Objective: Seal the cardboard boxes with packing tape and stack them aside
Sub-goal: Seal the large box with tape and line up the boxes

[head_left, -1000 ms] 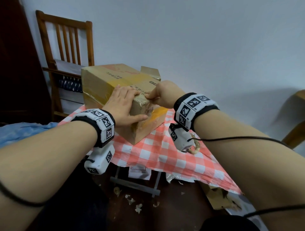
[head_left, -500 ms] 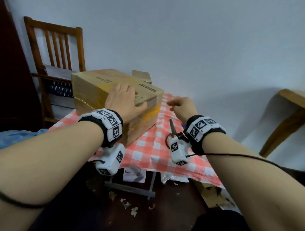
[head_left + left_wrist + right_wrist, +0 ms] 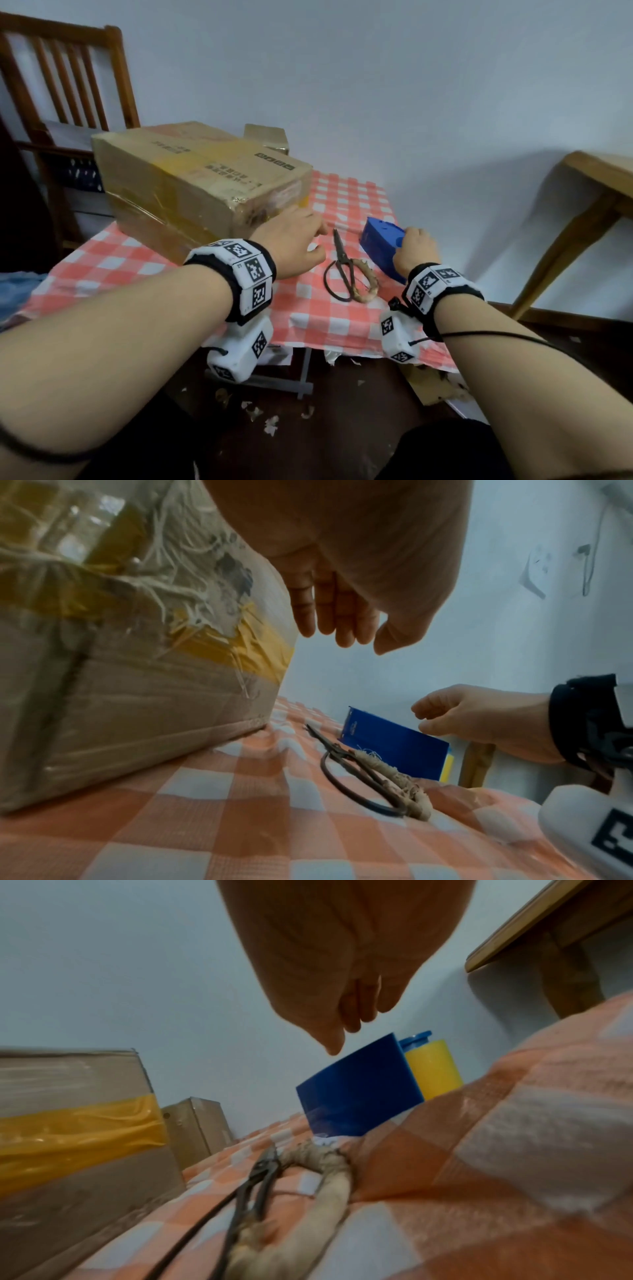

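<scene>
A big cardboard box [image 3: 191, 185] [image 3: 120, 669] [image 3: 68, 1123], banded with yellow and clear tape, lies on the left of the red-checked table [image 3: 325, 325]. A blue tape dispenser [image 3: 380, 240] [image 3: 394, 748] [image 3: 356, 1093] with a yellow tape roll [image 3: 433, 1069] stands at the right edge. My right hand [image 3: 414, 246] [image 3: 472, 718] [image 3: 346, 1001] is right over its near end, fingers loosely curled, and no grip shows. My left hand [image 3: 301, 240] [image 3: 339, 610] hovers relaxed and empty beside the box's near right corner.
Black scissors [image 3: 340, 253] [image 3: 329, 741] [image 3: 260, 1175] with a cord-wrapped handle lie between my hands. A small box [image 3: 267, 138] [image 3: 198, 1129] stands behind the big one. A wooden chair [image 3: 68, 85] is at the left, another wooden table [image 3: 599, 192] at the right. Cardboard scraps [image 3: 435, 387] litter the floor.
My left hand came off the box top and dropped to its near right corner. My right hand left the box and moved right to the blue dispenser.
</scene>
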{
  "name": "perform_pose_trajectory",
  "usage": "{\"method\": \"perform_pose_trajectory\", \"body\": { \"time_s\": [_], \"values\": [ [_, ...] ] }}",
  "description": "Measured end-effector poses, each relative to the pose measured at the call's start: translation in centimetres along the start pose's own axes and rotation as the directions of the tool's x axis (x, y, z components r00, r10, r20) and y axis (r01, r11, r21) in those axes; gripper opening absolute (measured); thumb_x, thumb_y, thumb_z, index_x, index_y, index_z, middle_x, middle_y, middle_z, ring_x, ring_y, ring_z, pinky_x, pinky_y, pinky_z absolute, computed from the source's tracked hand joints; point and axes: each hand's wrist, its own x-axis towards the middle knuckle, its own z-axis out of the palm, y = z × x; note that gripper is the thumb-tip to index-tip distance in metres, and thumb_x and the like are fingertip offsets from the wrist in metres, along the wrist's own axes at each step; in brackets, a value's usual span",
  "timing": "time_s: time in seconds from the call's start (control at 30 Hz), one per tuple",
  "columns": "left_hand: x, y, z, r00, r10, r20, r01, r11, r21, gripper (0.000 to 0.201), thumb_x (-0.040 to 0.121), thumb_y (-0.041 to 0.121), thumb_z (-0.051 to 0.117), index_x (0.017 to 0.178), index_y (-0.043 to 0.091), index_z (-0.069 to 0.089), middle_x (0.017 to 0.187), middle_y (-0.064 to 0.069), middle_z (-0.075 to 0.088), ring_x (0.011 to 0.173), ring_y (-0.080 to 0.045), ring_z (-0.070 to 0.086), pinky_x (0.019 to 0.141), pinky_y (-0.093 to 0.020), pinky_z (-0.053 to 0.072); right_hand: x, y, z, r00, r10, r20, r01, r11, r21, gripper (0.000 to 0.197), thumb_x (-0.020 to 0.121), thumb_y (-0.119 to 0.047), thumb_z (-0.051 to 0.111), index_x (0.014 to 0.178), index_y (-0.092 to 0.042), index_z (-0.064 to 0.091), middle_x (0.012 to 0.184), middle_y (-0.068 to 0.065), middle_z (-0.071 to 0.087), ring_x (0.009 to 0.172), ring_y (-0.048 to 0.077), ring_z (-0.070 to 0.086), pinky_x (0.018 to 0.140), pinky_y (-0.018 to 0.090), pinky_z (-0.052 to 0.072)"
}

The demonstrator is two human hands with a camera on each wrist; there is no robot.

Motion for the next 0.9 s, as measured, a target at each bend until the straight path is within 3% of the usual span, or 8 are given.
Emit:
{"method": "perform_pose_trajectory", "body": {
  "time_s": [0.07,0.13,0.23,0.4,0.57,0.73,0.83,0.9],
  "values": [
    [0.3,0.0,0.4,1.000,-0.016,0.013,0.016,1.000,-0.002,0.032,0.091,0.029,0.051,0.120,0.016,0.056,0.121,0.000,0.054,0.116,-0.017,0.043,0.095,-0.027,0.036,0.8,0.3,0.3,0.997,-0.001,0.076,0.003,1.000,-0.028,0.033,0.095,-0.013,0.048,0.125,0.001,0.048,0.130,0.021,0.051,0.117,0.036,0.051,0.091,0.039,0.042],
    [0.7,0.1,0.8,0.999,-0.030,0.025,0.030,1.000,-0.006,0.031,0.091,0.029,0.051,0.120,0.016,0.056,0.121,0.000,0.054,0.116,-0.017,0.043,0.093,-0.026,0.035,1.5,0.5,0.6,0.986,-0.032,0.163,0.041,0.998,-0.056,0.026,0.097,-0.020,0.047,0.110,0.001,0.055,0.116,0.020,0.061,0.095,0.031,0.057,0.077,0.033,0.042],
    [1.0,0.4,1.3,0.998,-0.048,0.051,0.049,0.999,-0.013,0.032,0.091,0.029,0.051,0.120,0.016,0.057,0.121,-0.001,0.055,0.115,-0.018,0.045,0.093,-0.026,0.036,2.3,0.7,1.5,0.980,-0.038,0.194,0.058,0.993,-0.099,0.026,0.096,-0.028,0.051,0.085,-0.006,0.054,0.097,0.017,0.064,0.078,0.026,0.051,0.070,0.031,0.040],
    [1.1,0.5,1.5,0.993,-0.078,0.090,0.080,0.997,-0.022,0.032,0.092,0.029,0.052,0.120,0.015,0.057,0.120,-0.001,0.057,0.114,-0.017,0.048,0.093,-0.028,0.038,2.8,1.0,1.7,0.983,-0.015,0.183,0.025,0.998,-0.051,0.037,0.094,-0.034,0.055,0.105,0.001,0.060,0.104,0.018,0.065,0.082,0.030,0.058,0.072,0.034,0.043],
    [1.4,1.2,0.7,0.979,-0.201,0.027,0.203,0.966,-0.160,0.029,0.094,0.021,0.047,0.118,0.014,0.062,0.121,-0.002,0.061,0.109,-0.018,0.057,0.093,-0.031,0.045,2.2,2.0,-0.5,0.992,-0.111,0.064,0.093,0.967,0.238,0.028,0.086,-0.024,0.065,0.078,-0.001,0.052,0.075,0.017,0.048,0.069,0.026,0.045,0.054,0.030,0.030],
    [1.9,2.4,-0.3,0.949,-0.313,-0.026,0.286,0.897,-0.338,0.035,0.096,0.012,0.039,0.127,0.012,0.057,0.134,-0.005,0.056,0.123,-0.021,0.050,0.103,-0.029,0.038,0.2,2.3,-3.0,0.970,-0.196,0.147,0.135,0.928,0.347,0.028,0.071,-0.004,0.074,0.095,0.006,0.062,0.081,0.012,0.054,0.074,0.022,0.051,0.066,0.030,0.039],
    [1.7,3.1,-0.7,0.937,-0.350,0.015,0.319,0.836,-0.446,0.040,0.097,0.012,0.037,0.136,0.011,0.047,0.142,-0.006,0.047,0.131,-0.020,0.042,0.109,-0.029,0.031,-1.8,2.2,-3.5,0.952,-0.244,0.188,0.141,0.887,0.439,0.026,0.068,0.008,0.069,0.087,-0.006,0.059,0.076,0.008,0.057,0.072,0.021,0.054,0.064,0.027,0.043],
    [1.5,3.7,-0.9,0.926,-0.366,0.090,0.347,0.735,-0.583,0.045,0.095,0.009,0.036,0.140,0.009,0.043,0.145,-0.007,0.043,0.135,-0.021,0.037,0.113,-0.033,0.028,-3.2,1.9,-4.0,0.937,-0.284,0.203,0.162,0.870,0.466,0.027,0.066,0.005,0.070,0.088,-0.004,0.059,0.071,0.005,0.055,0.067,0.017,0.052,0.059,0.024,0.042]
  ]
}}
